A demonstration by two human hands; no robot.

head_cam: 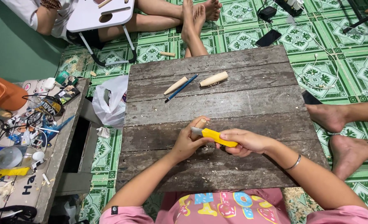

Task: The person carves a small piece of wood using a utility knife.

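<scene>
**Wooden stick under a yellow knife**

Wooden stick [200, 123], short and pale, stands up out of the left hand [188, 143], which is closed around its lower part at the near middle of the plank board [250, 103]. The right hand [244, 142] is clenched on a yellow utility knife [215, 136]; the grey blade end of the knife lies against the stick, just beside the left thumb. A thin bracelet [294, 163] sits on the right wrist. Small pale shavings are spread on the board near both hands.

Farther on the board lie two more carved wooden pieces, a thin one [175, 85] and a thicker one [213, 79], with a blue pencil [181, 88] between them, touching the thin one. They are well apart from the hands.

Left of the board, on the green patterned floor, a white plastic bag [111, 101] stands open; I cannot tell what is in it. Farther left, a low bench [61, 141] carries cables, small packets and a plastic bottle [5, 157] lying on its side. On the far side, another person's bare feet [198, 16] rest beside a small white folding table [101, 16]. At the right, two more bare feet [337, 132] are near the board edge.
</scene>
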